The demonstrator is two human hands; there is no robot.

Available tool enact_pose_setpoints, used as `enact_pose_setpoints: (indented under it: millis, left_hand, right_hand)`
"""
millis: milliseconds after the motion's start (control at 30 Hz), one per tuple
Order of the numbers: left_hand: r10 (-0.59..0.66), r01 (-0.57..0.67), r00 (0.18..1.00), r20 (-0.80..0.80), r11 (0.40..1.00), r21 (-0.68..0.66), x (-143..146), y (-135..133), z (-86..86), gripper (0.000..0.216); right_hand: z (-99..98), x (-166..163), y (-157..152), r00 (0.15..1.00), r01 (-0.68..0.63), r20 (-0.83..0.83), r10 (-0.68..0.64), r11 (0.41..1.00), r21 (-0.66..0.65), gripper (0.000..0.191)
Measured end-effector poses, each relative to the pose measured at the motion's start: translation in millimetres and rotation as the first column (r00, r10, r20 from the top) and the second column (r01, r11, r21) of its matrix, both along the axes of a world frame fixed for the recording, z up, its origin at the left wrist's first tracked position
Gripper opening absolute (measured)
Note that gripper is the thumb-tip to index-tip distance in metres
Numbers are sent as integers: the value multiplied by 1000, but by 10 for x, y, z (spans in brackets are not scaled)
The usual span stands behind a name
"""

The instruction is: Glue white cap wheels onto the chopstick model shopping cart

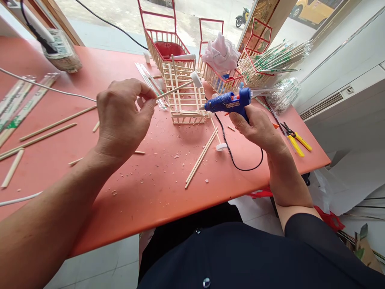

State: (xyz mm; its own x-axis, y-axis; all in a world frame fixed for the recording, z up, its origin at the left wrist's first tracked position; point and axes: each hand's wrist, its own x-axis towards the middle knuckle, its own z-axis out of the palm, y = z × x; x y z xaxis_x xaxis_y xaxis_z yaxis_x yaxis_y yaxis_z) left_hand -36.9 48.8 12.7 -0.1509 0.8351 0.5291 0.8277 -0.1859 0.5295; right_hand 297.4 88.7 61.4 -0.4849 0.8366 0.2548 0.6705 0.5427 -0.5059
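Note:
My left hand pinches one end of a thin wooden stick, whose far end carries a white cap. The stick is held over a small frame built of wooden sticks on the table. In my right hand is a blue hot glue gun. Its nozzle points left and is close to the right side of the frame; whether it touches cannot be told. Below the gun, another stick with a white cap lies on the table beside a pair of loose sticks.
Stick-built baskets with red trim stand along the back, one bearing a white cloth. Wrapped chopsticks fill another at the back right. Yellow-handled pliers lie at the right. A black cord loops near the table's front edge.

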Motion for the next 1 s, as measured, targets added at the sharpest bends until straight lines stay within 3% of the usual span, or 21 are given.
enact_pose_setpoints:
  millis: [1000]
  left_hand:
    - [-1, 1, 1000, 4, 1000, 7, 8, 3, 8, 18]
  right_hand:
    - [-9, -4, 2, 1000, -3, 17, 3, 999, 32, 58]
